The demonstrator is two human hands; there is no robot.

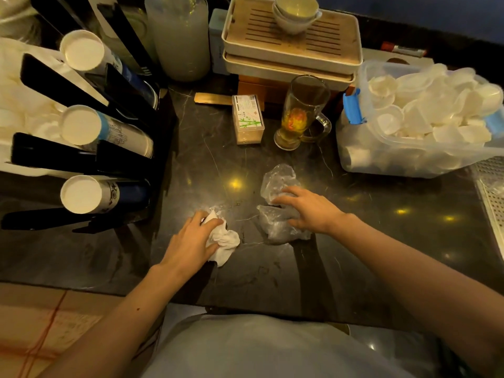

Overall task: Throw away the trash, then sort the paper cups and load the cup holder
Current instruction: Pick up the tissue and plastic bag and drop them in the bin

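On the dark marble counter my left hand grips a crumpled white tissue. My right hand lies with spread fingers on a crumpled clear plastic bag, its thumb curled at the bag's lower edge. A black cup holder stands at the left with three stacks of paper cups in its slots, their white bottoms facing me. At the right, a clear plastic bin is full of loose white cups.
A glass mug of tea and a small toothpick box stand behind the trash. Stacked tea trays with bowls sit at the back, a frosted jar beside them. A metal grate is at the right edge.
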